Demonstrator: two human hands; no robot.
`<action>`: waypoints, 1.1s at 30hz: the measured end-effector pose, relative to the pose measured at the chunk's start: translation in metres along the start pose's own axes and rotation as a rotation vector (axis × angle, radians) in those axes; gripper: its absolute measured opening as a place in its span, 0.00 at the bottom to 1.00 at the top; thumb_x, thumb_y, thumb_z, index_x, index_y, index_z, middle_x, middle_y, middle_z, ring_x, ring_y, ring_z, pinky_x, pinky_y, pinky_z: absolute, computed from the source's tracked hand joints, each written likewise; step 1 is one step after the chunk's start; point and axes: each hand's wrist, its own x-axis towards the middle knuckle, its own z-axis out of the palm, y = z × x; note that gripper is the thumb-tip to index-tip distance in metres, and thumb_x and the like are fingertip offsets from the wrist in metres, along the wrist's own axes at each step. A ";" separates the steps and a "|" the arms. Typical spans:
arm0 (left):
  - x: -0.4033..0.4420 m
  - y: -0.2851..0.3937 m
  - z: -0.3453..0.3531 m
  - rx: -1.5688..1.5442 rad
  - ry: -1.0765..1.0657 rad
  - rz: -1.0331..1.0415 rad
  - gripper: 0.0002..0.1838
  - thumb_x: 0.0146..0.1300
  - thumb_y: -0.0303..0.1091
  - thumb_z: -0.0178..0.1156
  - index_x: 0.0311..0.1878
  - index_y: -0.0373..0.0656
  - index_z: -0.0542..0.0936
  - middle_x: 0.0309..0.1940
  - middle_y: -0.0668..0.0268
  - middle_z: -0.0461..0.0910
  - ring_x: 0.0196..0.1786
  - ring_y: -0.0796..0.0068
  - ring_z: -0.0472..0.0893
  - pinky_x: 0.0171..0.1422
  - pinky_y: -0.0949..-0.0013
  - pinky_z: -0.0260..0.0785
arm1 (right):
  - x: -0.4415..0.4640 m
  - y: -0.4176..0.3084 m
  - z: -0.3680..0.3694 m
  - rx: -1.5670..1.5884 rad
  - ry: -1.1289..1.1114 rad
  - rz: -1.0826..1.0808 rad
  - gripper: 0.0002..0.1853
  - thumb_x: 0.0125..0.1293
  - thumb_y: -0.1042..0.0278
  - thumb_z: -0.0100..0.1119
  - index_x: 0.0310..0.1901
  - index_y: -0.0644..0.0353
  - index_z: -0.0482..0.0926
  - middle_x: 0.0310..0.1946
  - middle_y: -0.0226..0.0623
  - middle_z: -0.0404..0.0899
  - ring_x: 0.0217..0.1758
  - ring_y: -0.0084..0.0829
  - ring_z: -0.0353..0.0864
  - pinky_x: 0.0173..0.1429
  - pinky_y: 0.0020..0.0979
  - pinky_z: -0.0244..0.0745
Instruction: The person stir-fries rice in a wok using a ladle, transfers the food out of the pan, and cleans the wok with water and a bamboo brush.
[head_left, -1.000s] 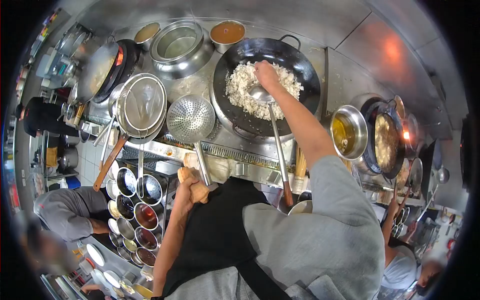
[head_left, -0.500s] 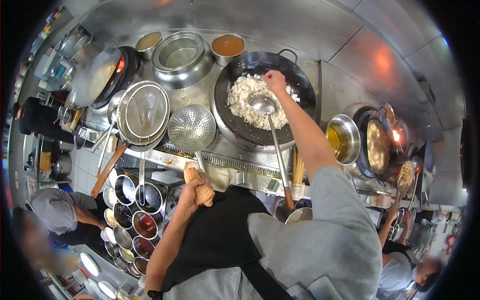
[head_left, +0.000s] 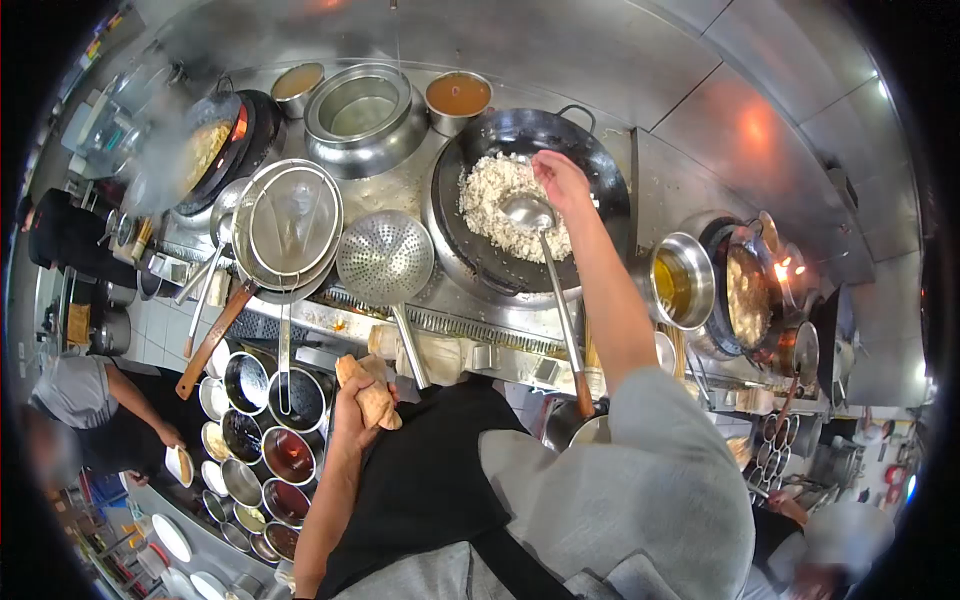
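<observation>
My left hand (head_left: 350, 412) grips a folded tan cloth (head_left: 372, 392) near the stove's front edge, beside my black apron. Over the large black wok (head_left: 600, 165) is my right hand (head_left: 561, 180), its fingers bent and partly hidden from view; whether it holds anything is too small to tell. Pale, crumbly food (head_left: 490, 195) lies in the wok below it. A ladle (head_left: 528, 212) rests with its bowl on this food, close to my right hand but not held, its long handle reaching over the wok's near rim.
A perforated skimmer (head_left: 385, 257) and stacked strainers (head_left: 294, 220) lie left of the wok. Behind them stands a steel pot (head_left: 364, 118). An oil pot (head_left: 682, 281) is on the right, near another wok (head_left: 748, 296) and flame. Co-workers (head_left: 85, 400) stand at left and lower right.
My right hand has moved slightly right and down over the wok, its fingers looser than before. My left hand has shifted left with the cloth. The left co-worker now holds a plate.
</observation>
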 end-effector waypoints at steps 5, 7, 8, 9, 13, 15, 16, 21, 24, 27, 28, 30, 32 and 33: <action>0.004 0.018 0.029 -0.044 -0.206 -0.042 0.36 0.55 0.36 0.53 0.66 0.29 0.58 0.56 0.43 0.72 0.56 0.48 0.77 0.58 0.53 0.76 | -0.161 -0.061 0.102 0.169 -0.206 -0.039 0.09 0.69 0.79 0.47 0.45 0.70 0.77 0.41 0.45 0.80 0.44 0.33 0.80 0.50 0.30 0.78; 0.012 0.029 0.039 -0.007 -0.283 -0.088 0.36 0.55 0.36 0.53 0.67 0.35 0.57 0.56 0.43 0.73 0.50 0.48 0.79 0.52 0.55 0.77 | -0.232 -0.087 0.152 0.145 -0.328 -0.139 0.09 0.68 0.79 0.47 0.45 0.70 0.76 0.41 0.47 0.80 0.43 0.34 0.80 0.48 0.32 0.78; 0.017 0.033 0.042 0.029 -0.323 -0.103 0.35 0.55 0.36 0.54 0.67 0.37 0.58 0.54 0.44 0.74 0.46 0.50 0.80 0.49 0.55 0.78 | -0.265 -0.100 0.173 0.122 -0.417 -0.205 0.09 0.68 0.79 0.48 0.45 0.71 0.76 0.41 0.48 0.79 0.43 0.34 0.80 0.47 0.32 0.77; 0.023 0.037 0.045 0.064 -0.363 -0.121 0.34 0.55 0.36 0.54 0.66 0.39 0.60 0.51 0.45 0.76 0.42 0.52 0.80 0.46 0.56 0.78 | -0.296 -0.112 0.191 0.145 -0.550 -0.295 0.08 0.68 0.78 0.48 0.44 0.71 0.76 0.40 0.51 0.79 0.41 0.34 0.80 0.44 0.34 0.77; 0.026 0.041 0.088 0.223 -0.379 -0.050 0.31 0.54 0.37 0.57 0.61 0.38 0.64 0.43 0.49 0.77 0.34 0.58 0.79 0.36 0.61 0.76 | -0.365 -0.129 0.230 0.270 -0.662 -0.481 0.07 0.68 0.75 0.51 0.43 0.69 0.74 0.32 0.46 0.79 0.28 0.36 0.79 0.31 0.33 0.79; 0.025 0.044 0.105 0.228 -0.449 -0.103 0.31 0.53 0.39 0.58 0.60 0.37 0.65 0.42 0.48 0.76 0.33 0.59 0.78 0.35 0.61 0.75 | -0.380 -0.135 0.229 0.133 -0.580 -0.616 0.04 0.63 0.77 0.56 0.38 0.68 0.75 0.32 0.43 0.78 0.30 0.36 0.79 0.30 0.33 0.78; 0.026 0.044 0.111 0.230 -0.530 -0.124 0.32 0.53 0.41 0.60 0.59 0.36 0.65 0.41 0.48 0.76 0.33 0.59 0.79 0.35 0.62 0.75 | -0.387 -0.136 0.229 0.070 -0.539 -0.680 0.03 0.61 0.78 0.59 0.35 0.68 0.76 0.32 0.41 0.78 0.32 0.36 0.79 0.29 0.33 0.77; -0.001 0.024 0.152 0.516 -0.527 0.134 0.29 0.56 0.33 0.63 0.60 0.36 0.66 0.43 0.54 0.78 0.42 0.64 0.80 0.47 0.63 0.77 | -0.395 -0.122 0.165 -0.850 -0.268 -0.558 0.11 0.58 0.72 0.67 0.42 0.64 0.83 0.36 0.39 0.80 0.38 0.33 0.81 0.39 0.31 0.73; -0.003 -0.002 0.153 0.711 -0.582 0.315 0.40 0.60 0.39 0.68 0.69 0.39 0.56 0.56 0.58 0.72 0.57 0.69 0.75 0.60 0.65 0.71 | -0.386 -0.045 0.123 -1.097 -0.108 -0.353 0.28 0.55 0.66 0.72 0.57 0.63 0.74 0.44 0.36 0.75 0.44 0.30 0.76 0.46 0.28 0.73; -0.008 -0.026 0.157 0.700 -0.692 0.359 0.45 0.63 0.49 0.65 0.73 0.43 0.50 0.65 0.58 0.63 0.65 0.67 0.68 0.69 0.64 0.61 | -0.401 -0.016 0.115 -0.881 -0.012 -0.231 0.21 0.54 0.70 0.73 0.47 0.63 0.73 0.37 0.33 0.69 0.41 0.28 0.72 0.47 0.29 0.71; -0.004 -0.036 0.154 0.589 -0.723 0.317 0.44 0.65 0.53 0.62 0.74 0.43 0.51 0.65 0.60 0.65 0.66 0.66 0.68 0.70 0.62 0.61 | -0.405 -0.019 0.105 -0.898 -0.037 -0.316 0.18 0.54 0.73 0.72 0.42 0.62 0.72 0.37 0.33 0.69 0.40 0.27 0.71 0.47 0.29 0.70; 0.003 -0.044 0.151 0.246 -0.805 0.070 0.38 0.68 0.52 0.58 0.72 0.42 0.57 0.64 0.61 0.69 0.66 0.66 0.70 0.70 0.59 0.63 | -0.415 -0.034 0.086 -0.779 -0.089 -0.437 0.15 0.55 0.79 0.68 0.37 0.60 0.69 0.38 0.30 0.70 0.42 0.22 0.72 0.50 0.27 0.70; -0.002 -0.050 0.161 0.288 -0.672 -0.009 0.28 0.71 0.49 0.54 0.67 0.43 0.65 0.61 0.62 0.73 0.63 0.66 0.73 0.69 0.57 0.65 | -0.434 -0.055 0.093 -0.214 0.027 -0.273 0.15 0.56 0.78 0.69 0.36 0.60 0.69 0.38 0.29 0.72 0.43 0.20 0.72 0.47 0.24 0.70; -0.005 -0.060 0.167 0.366 -0.614 0.036 0.26 0.72 0.48 0.53 0.66 0.44 0.66 0.60 0.62 0.74 0.62 0.67 0.75 0.68 0.58 0.66 | -0.440 -0.059 0.085 -0.246 0.011 -0.279 0.13 0.58 0.77 0.68 0.37 0.60 0.71 0.39 0.28 0.73 0.43 0.18 0.73 0.49 0.24 0.71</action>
